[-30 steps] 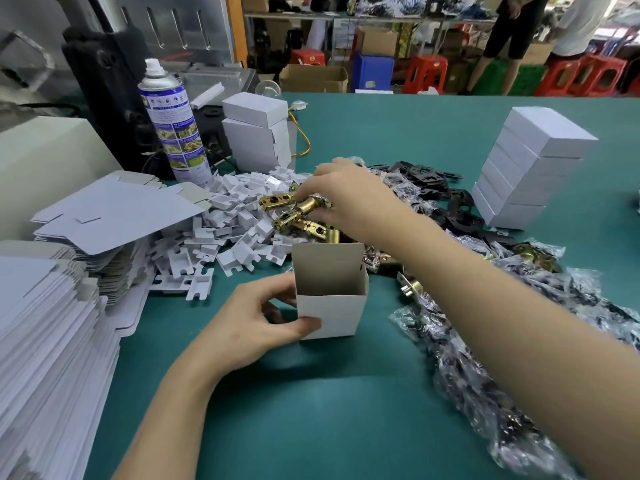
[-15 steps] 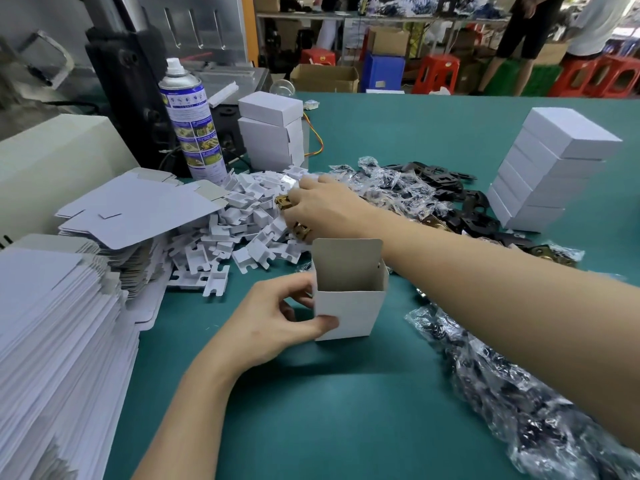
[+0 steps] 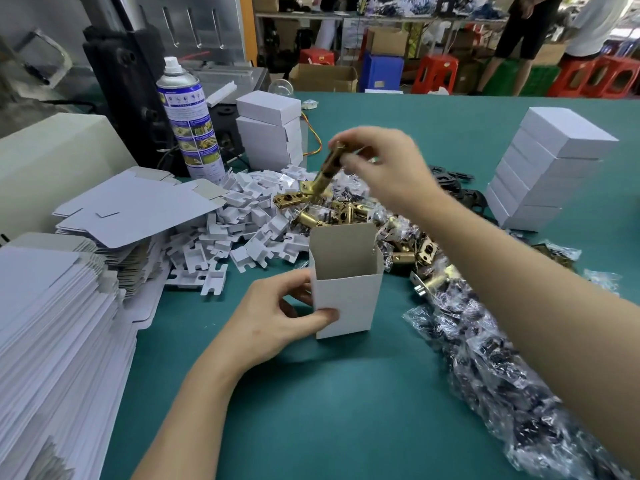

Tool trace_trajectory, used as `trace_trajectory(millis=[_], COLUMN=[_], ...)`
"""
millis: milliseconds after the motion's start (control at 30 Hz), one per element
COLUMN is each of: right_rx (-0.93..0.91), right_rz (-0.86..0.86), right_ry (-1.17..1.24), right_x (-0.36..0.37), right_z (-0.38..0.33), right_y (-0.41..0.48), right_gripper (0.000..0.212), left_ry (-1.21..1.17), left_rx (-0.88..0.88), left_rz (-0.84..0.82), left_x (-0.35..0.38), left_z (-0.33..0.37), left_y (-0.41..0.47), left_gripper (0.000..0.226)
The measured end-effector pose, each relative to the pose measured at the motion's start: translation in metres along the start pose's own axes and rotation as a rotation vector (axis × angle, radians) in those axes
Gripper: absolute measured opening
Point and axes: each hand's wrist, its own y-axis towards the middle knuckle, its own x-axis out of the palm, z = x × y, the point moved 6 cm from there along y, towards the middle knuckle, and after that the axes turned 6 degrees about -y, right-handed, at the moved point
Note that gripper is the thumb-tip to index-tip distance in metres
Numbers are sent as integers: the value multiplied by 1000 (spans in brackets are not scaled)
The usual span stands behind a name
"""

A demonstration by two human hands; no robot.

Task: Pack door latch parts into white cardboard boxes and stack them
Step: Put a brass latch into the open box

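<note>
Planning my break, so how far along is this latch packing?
Done: a tall stack of closed boxes at right, a shorter stack behind. In hand: the left hand steadies an open box; the right hand holds a brass latch, not yet inside. Left: loose latches, bagged parts, many flat blanks.

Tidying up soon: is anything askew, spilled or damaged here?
Mostly no. The top box of the small stack beside the spray can sits twisted on those below. The open box stands upright in the left hand; the right hand holds a brass latch above the latch pile.
</note>
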Motion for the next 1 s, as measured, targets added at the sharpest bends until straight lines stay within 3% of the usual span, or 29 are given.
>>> trace_trajectory(millis=[233,400,700,1000], right_rx=[-77,2,-21,-237], right_rz=[136,79,49,-133], right_ry=[343,483,172,-473], right_x=[-82,-57,-32,-21], right_z=[-29,-23,-13,-48], right_y=[-52,-89,-104,-109], right_gripper=[26,30,27,20], left_ry=[-21,-65,-30,13], left_rx=[25,23,41,65], left_rz=[106,74,46,31], left_x=[-2,2,3,3], left_z=[-3,-3,3,3], left_y=[4,5,2,2], left_gripper=[46,40,37,43])
